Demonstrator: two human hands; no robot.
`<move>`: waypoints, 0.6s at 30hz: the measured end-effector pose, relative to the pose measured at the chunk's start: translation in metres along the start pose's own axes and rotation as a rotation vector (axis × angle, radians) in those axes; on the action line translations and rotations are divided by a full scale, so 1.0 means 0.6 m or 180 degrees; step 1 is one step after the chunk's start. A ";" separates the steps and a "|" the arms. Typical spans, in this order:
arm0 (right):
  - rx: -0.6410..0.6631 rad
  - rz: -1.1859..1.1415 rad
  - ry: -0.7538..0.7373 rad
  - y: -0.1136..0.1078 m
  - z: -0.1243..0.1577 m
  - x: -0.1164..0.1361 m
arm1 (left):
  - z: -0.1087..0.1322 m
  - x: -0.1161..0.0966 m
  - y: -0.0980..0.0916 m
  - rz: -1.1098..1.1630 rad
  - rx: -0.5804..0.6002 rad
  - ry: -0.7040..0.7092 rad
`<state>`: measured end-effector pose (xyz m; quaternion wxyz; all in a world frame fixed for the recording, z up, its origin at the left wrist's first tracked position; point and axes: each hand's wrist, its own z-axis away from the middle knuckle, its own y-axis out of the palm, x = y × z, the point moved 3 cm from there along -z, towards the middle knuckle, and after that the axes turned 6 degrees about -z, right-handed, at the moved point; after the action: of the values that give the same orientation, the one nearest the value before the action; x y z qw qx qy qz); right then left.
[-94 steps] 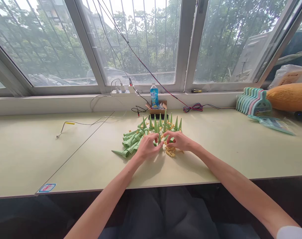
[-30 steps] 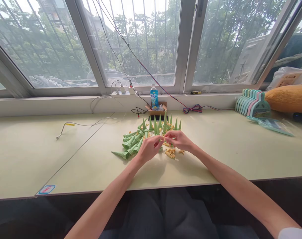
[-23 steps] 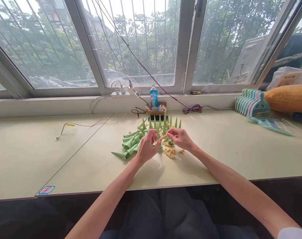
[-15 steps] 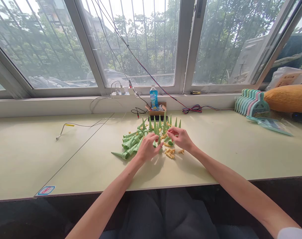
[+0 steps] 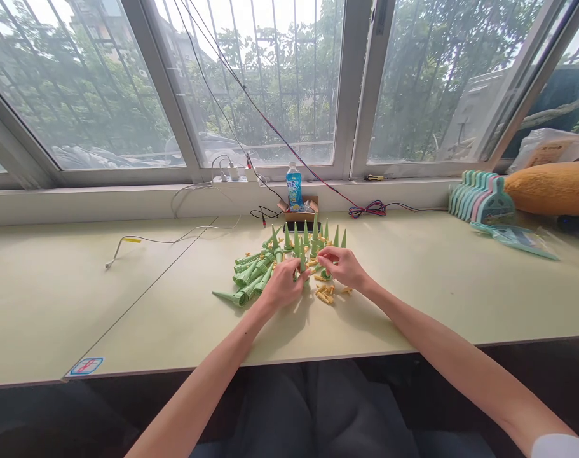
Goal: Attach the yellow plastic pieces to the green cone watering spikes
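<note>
One green cone (image 5: 303, 259) points up, long axis vertical, held by the left hand (image 5: 283, 284), the right hand's (image 5: 344, 266) grip unclear.

The bottle (image 5: 293, 187) stands behind the cones (image 5: 267, 257).

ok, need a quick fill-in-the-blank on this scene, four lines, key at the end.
1. The green cones lying on their sides are nearer the left hand than the ____ hand.
2. Behind them, other green cones stand ____ on the table.
3. The loose small pegs are coloured ____.
4. The blue-labelled bottle stands in an open cardboard ____.

Missing words: right; upright; yellow; box.
</note>
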<state>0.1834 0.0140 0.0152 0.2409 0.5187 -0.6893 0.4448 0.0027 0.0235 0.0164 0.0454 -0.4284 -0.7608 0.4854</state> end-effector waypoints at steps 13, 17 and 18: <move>-0.0028 -0.0101 -0.0080 0.000 0.004 0.008 | -0.001 0.001 -0.008 0.0496 -0.0419 -0.0174; 0.0056 -0.0191 -0.0077 0.002 0.004 0.010 | -0.001 -0.004 -0.010 0.0549 -0.0416 -0.0095; 0.0082 -0.0216 -0.0081 0.002 0.004 0.011 | -0.001 -0.006 -0.011 0.0567 -0.0408 -0.0070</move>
<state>0.1806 0.0087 0.0186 0.2404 0.5504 -0.6686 0.4385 0.0012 0.0205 0.0230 -0.0337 -0.4909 -0.7497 0.4426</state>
